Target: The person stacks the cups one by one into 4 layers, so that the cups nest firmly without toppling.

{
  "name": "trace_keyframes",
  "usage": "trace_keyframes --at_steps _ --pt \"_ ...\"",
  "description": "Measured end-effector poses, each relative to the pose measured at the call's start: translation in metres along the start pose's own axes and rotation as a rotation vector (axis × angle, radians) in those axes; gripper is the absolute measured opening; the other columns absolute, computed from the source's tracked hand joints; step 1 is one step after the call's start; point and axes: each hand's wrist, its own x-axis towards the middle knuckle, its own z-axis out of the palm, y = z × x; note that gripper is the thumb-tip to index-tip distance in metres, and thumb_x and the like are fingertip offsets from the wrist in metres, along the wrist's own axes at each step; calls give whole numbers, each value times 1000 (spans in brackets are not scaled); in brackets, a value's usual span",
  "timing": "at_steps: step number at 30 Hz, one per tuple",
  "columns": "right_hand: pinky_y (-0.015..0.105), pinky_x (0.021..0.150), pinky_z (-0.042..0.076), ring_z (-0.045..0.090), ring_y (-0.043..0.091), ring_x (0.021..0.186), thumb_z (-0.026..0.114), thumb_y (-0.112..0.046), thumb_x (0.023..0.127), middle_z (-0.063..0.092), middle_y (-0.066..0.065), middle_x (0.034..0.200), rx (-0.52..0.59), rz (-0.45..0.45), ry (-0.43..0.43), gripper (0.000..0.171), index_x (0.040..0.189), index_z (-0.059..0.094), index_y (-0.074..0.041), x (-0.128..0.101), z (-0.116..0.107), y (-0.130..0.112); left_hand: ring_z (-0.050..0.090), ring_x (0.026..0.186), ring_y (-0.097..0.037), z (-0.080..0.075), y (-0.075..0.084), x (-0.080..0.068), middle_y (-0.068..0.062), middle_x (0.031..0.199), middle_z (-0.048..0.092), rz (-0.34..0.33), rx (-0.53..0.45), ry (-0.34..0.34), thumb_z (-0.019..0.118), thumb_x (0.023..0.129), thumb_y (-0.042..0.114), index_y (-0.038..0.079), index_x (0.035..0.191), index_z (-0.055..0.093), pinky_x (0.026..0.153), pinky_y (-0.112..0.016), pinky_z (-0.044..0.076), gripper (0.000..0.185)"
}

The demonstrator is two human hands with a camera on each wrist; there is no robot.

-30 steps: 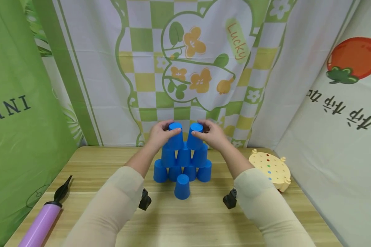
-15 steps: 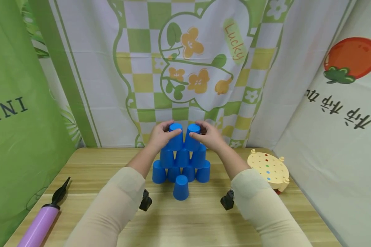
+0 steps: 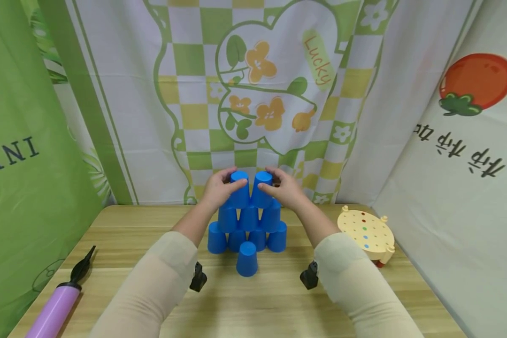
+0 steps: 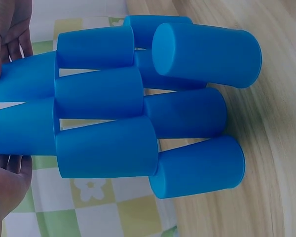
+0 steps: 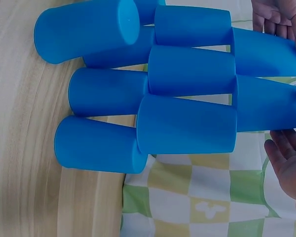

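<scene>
Head view: ten blue cups on the wooden table [image 3: 253, 310], nine in the pyramid [image 3: 248, 220] — four, three, two — and one lone cup [image 3: 247, 259] in front. Left hand [image 3: 219, 188] grips the top-left cup [image 3: 238, 189]; right hand [image 3: 284, 188] grips the top-right cup [image 3: 262, 188].

Head view high, faces forward-down; wrist views close, sideways; all share cup stack [image 3: 247, 220].

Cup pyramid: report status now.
Left hand grips top-left blue cup; right hand grips top-right blue cup. Pyramid upright: four, three, two. Spare cup stands in front, apart. Nothing blocking.
</scene>
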Motion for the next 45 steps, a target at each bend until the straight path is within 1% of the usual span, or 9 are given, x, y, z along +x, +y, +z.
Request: trace_keyframes --at_steps 11,15,18,24,30,34,37,41,45 --pt "46 93 40 40 25 120 58 -46 77 38 1 134 58 -34 13 64 132 32 -26 -9 0 3 39 122 -19 -8 -7 -4 0 131 43 2 -32 -18 65 70 48 23 129 38 95 -41 40 70" --pt "46 94 39 39 28 121 59 -46 76 38 2 135 85 -67 22 66 132 32 -25 -15 -2 5 39 122 -19 -15 -14 -7 0 132 42 34 -59 -31 65 69 48 22 129 38 95 -38 40 71" --pt "44 96 38 39 27 121 59 -45 76 39 2 134 99 -97 29 65 132 33 -23 -21 -3 6 39 123 -20 -22 -21 -12 -4 133 42 69 -80 -25 66 71 43 16 130 38 98 -37 38 70" --pt "41 98 37 42 23 117 60 -38 78 44 4 127 100 -139 54 59 130 36 -21 -36 1 11 40 122 -24 -35 -44 -23 -10 131 44 91 -89 10 66 75 32 9 128 39 99 -38 36 64" --pt "42 97 37 42 21 116 60 -42 77 45 4 126 142 -146 54 61 129 38 -20 -52 13 22 40 122 -24 -42 -76 -33 -9 132 43 33 -47 11 65 75 33 8 129 39 99 -38 36 64" --pt "42 96 38 43 22 116 60 -44 76 45 4 126 169 -148 37 62 128 39 -18 -62 23 30 40 122 -26 -38 -97 -38 -9 131 44 8 -22 12 65 75 34 8 128 40 99 -40 36 64" --pt "41 96 38 43 22 116 60 -42 76 46 6 126 175 -121 17 61 128 39 -18 -67 31 37 39 122 -28 -34 -110 -40 -12 130 44 4 -21 10 65 76 29 5 127 41 99 -42 35 61" --pt "44 97 37 43 25 116 62 -32 78 47 11 125 206 -79 -7 57 128 40 -16 -71 43 45 40 122 -28 -28 -123 -43 -12 130 44 -33 -13 7 64 77 25 6 126 42 99 -43 35 57" --pt "43 97 38 45 23 116 65 -28 76 49 7 123 222 -64 -16 56 126 43 -16 -77 55 51 39 122 -30 -21 -133 -46 -13 131 44 -60 -20 -12 64 77 22 4 126 42 100 -44 33 56"
